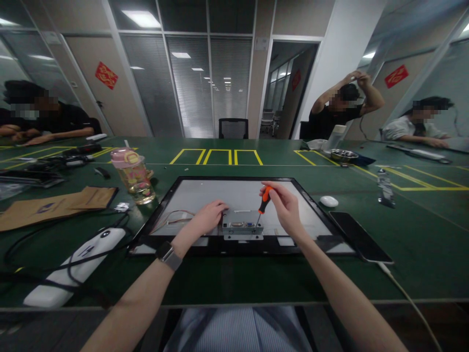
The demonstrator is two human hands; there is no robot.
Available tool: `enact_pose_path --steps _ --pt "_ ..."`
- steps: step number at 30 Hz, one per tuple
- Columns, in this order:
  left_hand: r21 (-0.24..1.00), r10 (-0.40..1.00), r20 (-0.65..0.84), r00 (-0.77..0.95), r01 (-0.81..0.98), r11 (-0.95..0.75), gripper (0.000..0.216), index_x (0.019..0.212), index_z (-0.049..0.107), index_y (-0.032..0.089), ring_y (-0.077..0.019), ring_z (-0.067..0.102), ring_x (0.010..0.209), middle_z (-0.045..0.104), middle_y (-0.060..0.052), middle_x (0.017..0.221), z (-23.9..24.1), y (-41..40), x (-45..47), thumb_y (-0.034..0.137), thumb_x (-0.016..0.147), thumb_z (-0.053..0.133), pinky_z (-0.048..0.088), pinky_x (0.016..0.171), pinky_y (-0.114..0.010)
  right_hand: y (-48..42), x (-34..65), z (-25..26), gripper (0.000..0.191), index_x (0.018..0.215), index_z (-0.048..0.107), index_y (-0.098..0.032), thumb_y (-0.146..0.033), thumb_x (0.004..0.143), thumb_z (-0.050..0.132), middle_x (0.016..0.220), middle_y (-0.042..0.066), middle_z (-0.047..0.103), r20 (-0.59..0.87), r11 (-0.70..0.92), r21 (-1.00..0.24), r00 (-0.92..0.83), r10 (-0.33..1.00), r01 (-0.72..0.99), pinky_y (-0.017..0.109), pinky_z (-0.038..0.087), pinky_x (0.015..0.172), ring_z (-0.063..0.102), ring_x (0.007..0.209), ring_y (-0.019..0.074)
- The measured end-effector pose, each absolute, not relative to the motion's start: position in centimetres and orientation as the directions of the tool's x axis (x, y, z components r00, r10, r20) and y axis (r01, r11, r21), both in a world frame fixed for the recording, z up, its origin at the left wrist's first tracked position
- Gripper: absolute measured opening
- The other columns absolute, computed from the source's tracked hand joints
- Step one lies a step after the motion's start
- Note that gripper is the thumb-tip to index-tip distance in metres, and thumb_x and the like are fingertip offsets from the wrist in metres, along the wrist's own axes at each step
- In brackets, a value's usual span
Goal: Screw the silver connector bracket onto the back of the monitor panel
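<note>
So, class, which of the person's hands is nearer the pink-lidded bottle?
Left. The left hand rests on the monitor, right of the pink-lidded bottle; the right hand, holding the orange screwdriver, is farther right.

Probably an office meeting room: glass partitions with blinds (190, 83) upper centre, ceiling lights, long green tabletop (421, 234), people seated around.

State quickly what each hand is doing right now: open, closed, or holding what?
Left hand: fingers curled, resting on the black-framed grey flat panel; any grip cannot be told.
Right hand: closed on the orange-handled black screwdriver.
</note>
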State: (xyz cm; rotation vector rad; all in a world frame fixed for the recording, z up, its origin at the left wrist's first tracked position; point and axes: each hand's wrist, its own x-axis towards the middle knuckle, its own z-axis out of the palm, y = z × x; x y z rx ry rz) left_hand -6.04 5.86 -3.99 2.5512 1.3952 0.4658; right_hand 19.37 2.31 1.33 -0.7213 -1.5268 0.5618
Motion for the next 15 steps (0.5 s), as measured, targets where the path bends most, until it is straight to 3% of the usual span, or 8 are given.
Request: enact_pose_path --steps 3,6,12,15 --pt "0.317 0.840 0.184 0.510 0.778 -0.542 0.042 0.125 0.062 0.016 -0.0205 0.058 0.120 0.060 -0.011 0.130 -4.04 5.92 -6.09 0.011 0.091 0.037 0.042 0.110 -0.034 2.40 19.22 1.23 0.014 0.098 0.072 -0.026 -0.030 0.086 0.068 0.088 0.003 0.061 0.715 0.702 -0.693 0.037 0.698 0.163 0.036 0.050 0.078 0.060 0.084 0.0193" --pt "0.314 0.833 0.193 0.519 0.771 -0.553 0.042 0.124 0.062 0.015 -0.0206 0.058 0.119 0.060 -0.012 0.128 -4.02 5.95 -6.06 0.010 0.091 0.037 0.042 0.110 -0.034 2.54 19.30 1.10 0.008 0.090 0.073 -0.026 -0.031 0.087 0.067 0.087 0.003 0.060 0.716 0.707 -0.697 0.056 0.696 0.119 0.034 0.048 0.076 0.058 0.084 0.0188" --pt "0.300 0.841 0.174 0.511 0.786 -0.540 0.043 0.125 0.062 0.015 -0.0212 0.056 0.122 0.060 -0.012 0.131 -3.95 5.91 -5.93 0.008 0.090 0.037 0.040 0.111 -0.035 2.83 19.45 0.98 0.021 0.102 0.072 -0.028 -0.043 0.093 0.060 0.086 0.002 0.068 0.581 0.565 -0.806 -0.052 0.812 -0.177 0.035 0.049 0.080 0.064 0.084 0.0191" --pt "0.299 0.848 0.165 0.505 0.793 -0.530 0.044 0.126 0.062 0.016 -0.0208 0.056 0.123 0.060 -0.011 0.132 -3.87 5.83 -5.91 0.008 0.090 0.037 0.040 0.112 -0.035 2.83 19.31 1.15 0.020 0.096 0.073 -0.027 -0.044 0.090 0.064 0.085 0.002 0.070 0.549 0.517 -0.813 -0.057 0.834 -0.267 0.035 0.050 0.082 0.065 0.085 0.0191"
